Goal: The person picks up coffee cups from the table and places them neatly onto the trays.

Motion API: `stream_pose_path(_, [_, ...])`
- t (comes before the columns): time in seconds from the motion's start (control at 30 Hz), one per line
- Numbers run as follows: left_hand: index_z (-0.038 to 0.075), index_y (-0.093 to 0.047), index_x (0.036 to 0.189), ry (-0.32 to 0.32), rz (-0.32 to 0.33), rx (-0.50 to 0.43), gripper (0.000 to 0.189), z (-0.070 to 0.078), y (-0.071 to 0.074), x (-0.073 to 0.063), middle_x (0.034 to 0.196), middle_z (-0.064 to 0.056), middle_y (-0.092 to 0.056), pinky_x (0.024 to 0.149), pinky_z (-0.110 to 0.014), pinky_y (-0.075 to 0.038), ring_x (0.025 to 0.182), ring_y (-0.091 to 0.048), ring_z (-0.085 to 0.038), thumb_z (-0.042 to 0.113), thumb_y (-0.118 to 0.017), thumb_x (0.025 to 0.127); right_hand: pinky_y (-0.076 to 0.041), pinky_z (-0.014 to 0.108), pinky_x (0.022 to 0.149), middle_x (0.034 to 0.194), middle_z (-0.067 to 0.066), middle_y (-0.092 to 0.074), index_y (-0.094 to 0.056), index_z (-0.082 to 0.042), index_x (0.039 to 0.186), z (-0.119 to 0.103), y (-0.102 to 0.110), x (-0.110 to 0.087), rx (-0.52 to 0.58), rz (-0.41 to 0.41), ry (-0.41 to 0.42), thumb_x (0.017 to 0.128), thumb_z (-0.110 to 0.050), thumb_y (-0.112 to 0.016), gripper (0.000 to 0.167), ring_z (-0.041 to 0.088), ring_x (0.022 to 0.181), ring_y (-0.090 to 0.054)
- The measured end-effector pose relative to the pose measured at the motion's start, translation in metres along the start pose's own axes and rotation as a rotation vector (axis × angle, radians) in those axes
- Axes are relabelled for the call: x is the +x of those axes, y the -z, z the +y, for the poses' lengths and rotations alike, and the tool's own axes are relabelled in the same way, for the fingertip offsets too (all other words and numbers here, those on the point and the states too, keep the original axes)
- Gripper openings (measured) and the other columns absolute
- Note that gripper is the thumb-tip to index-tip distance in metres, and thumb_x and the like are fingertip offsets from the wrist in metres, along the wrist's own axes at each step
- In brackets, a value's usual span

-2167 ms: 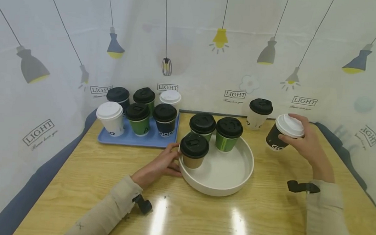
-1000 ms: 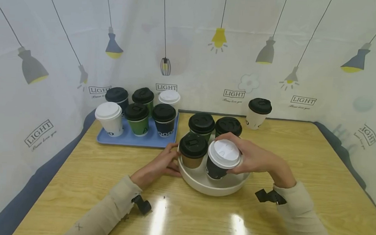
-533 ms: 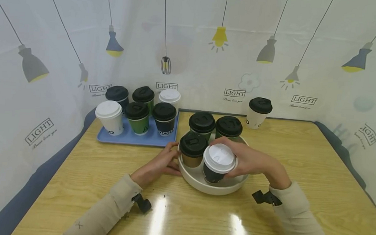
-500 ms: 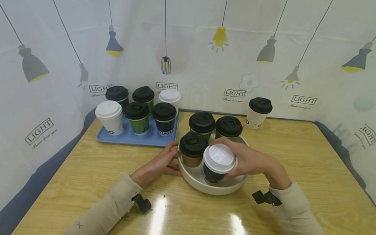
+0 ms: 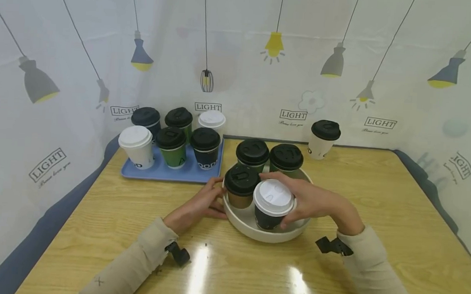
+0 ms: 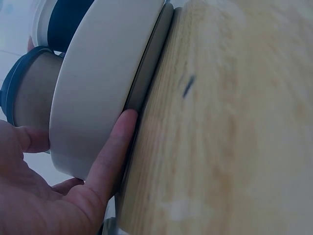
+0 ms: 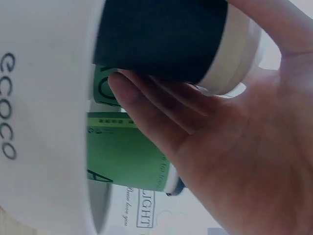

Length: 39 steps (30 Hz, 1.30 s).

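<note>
A round white tray (image 5: pixel 272 236) bears several lidded paper coffee cups. At its front, my right hand (image 5: pixel 316 202) holds a black paper coffee cup (image 5: pixel 267 218) with a white lid, thumb on the near side, fingers behind. In the right wrist view those fingers (image 7: pixel 146 105) lie along the cup's dark side. My left hand (image 5: pixel 198 207) grips the tray's left side; the left wrist view has its thumb (image 6: pixel 115 142) low by the base and a fingertip at the rim. A brown cup (image 5: pixel 239 199) with a black lid and two green cups (image 5: pixel 285 167) stand beside the held cup.
A blue rectangular tray (image 5: pixel 166 174) with several lidded cups stands back left on the wooden table (image 5: pixel 132 217). A white cup (image 5: pixel 319 147) with a black lid stands alone at the back right. A lamp-printed curtain (image 5: pixel 241 45) hangs behind the table.
My right hand has brought the white-lidded black cup from the table's right side over to the tray's front, then slightly lower and nearer. My left hand has stayed on the tray.
</note>
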<state>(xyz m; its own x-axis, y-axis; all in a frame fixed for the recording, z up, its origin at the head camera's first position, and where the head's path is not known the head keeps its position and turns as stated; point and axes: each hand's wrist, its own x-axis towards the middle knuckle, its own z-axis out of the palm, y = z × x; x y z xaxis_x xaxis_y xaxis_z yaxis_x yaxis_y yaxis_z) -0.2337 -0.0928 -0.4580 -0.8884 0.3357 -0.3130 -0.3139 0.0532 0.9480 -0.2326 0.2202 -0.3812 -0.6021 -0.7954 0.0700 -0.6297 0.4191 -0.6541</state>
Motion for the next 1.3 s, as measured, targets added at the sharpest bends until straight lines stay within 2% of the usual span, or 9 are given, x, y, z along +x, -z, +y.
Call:
stream_pose_path(0.17, [0.020,-0.022,0.161,0.013,0.000,0.013,0.061,0.001,0.002,0.001,0.128,-0.024,-0.060,0.077,-0.041,-0.067,0.081,-0.074,-0.024,0.022,-0.043,0.104,-0.050,0.052,0.111,0.144,0.012,-0.057,-0.025,-0.021,0.163,0.000,0.014,-0.011,0.073,0.000,-0.099,0.071,-0.026,-0.096,0.116,0.031,0.130,-0.058])
stream_pose_path(0.3, [0.020,-0.022,0.161,0.011,-0.008,0.029,0.061,0.003,0.004,0.001,0.128,-0.024,-0.061,0.080,-0.042,-0.066,0.083,-0.075,-0.024,0.023,-0.043,0.104,-0.056,0.051,0.106,0.139,0.019,-0.059,-0.024,-0.017,0.164,0.004,0.033,-0.027,0.156,0.051,-0.119,0.080,-0.020,-0.090,0.107,0.037,0.128,-0.061])
stream_pose_path(0.43, [0.018,-0.020,0.162,0.005,-0.012,0.032,0.062,0.004,0.005,0.001,0.129,-0.025,-0.059,0.080,-0.043,-0.066,0.082,-0.074,-0.024,0.022,-0.043,0.104,-0.060,0.041,0.101,0.136,0.017,-0.063,-0.033,-0.010,0.159,0.012,0.051,-0.043,0.162,0.142,-0.110,0.090,-0.011,-0.080,0.083,0.025,0.125,-0.064])
stream_pose_path(0.63, [0.017,-0.020,0.161,0.006,0.002,0.024,0.062,0.004,0.006,0.002,0.128,-0.024,-0.057,0.077,-0.042,-0.067,0.078,-0.073,-0.023,0.021,-0.043,0.104,-0.057,0.020,0.089,0.124,0.011,-0.069,-0.059,-0.010,0.138,0.021,0.062,-0.049,0.052,0.413,-0.204,0.099,-0.014,-0.070,0.041,0.004,0.109,-0.067])
stream_pose_path(0.8, [0.015,-0.021,0.161,-0.005,0.008,0.002,0.062,0.003,0.007,0.005,0.122,-0.021,-0.056,0.073,-0.041,-0.067,0.075,-0.073,-0.022,0.019,-0.043,0.103,-0.049,0.009,0.084,0.126,0.013,-0.067,-0.062,-0.008,0.132,0.037,0.062,-0.044,-0.045,0.680,-0.327,0.101,-0.024,-0.067,0.035,-0.006,0.103,-0.060])
stream_pose_path(0.9, [0.014,-0.022,0.160,-0.005,0.007,-0.007,0.061,0.003,0.006,0.005,0.123,-0.021,-0.056,0.073,-0.041,-0.067,0.075,-0.073,-0.022,0.019,-0.045,0.103,-0.048,0.014,0.083,0.131,0.016,-0.063,-0.060,-0.006,0.135,0.052,0.061,-0.042,-0.075,0.829,-0.403,0.101,-0.027,-0.066,0.040,0.008,0.111,-0.061])
stream_pose_path(1.03, [0.015,-0.023,0.160,0.005,0.005,-0.017,0.061,0.001,0.004,0.005,0.130,-0.024,-0.053,0.074,-0.040,-0.067,0.076,-0.073,-0.022,0.019,-0.046,0.103,-0.055,0.041,0.096,0.143,0.026,-0.049,-0.051,-0.002,0.144,0.078,0.064,-0.034,-0.112,0.951,-0.491,0.099,-0.026,-0.068,0.054,0.039,0.129,-0.054])
stream_pose_path(1.13, [0.015,-0.022,0.160,0.009,0.004,-0.024,0.063,0.000,0.003,0.004,0.136,-0.028,-0.049,0.075,-0.041,-0.067,0.076,-0.073,-0.023,0.018,-0.046,0.103,-0.047,0.065,0.104,0.150,0.035,-0.036,-0.036,-0.002,0.155,0.096,0.074,-0.023,-0.132,0.906,-0.551,0.097,-0.031,-0.070,0.074,0.052,0.135,-0.044])
stream_pose_path(1.3, [0.017,-0.022,0.161,0.021,0.001,-0.035,0.065,-0.001,0.002,0.003,0.141,-0.030,-0.047,0.077,-0.043,-0.067,0.077,-0.073,-0.024,0.016,-0.048,0.101,-0.037,0.076,0.108,0.158,0.042,-0.016,-0.014,-0.011,0.166,0.121,0.099,-0.005,-0.152,0.699,-0.653,0.094,-0.047,-0.071,0.098,0.063,0.136,-0.035])
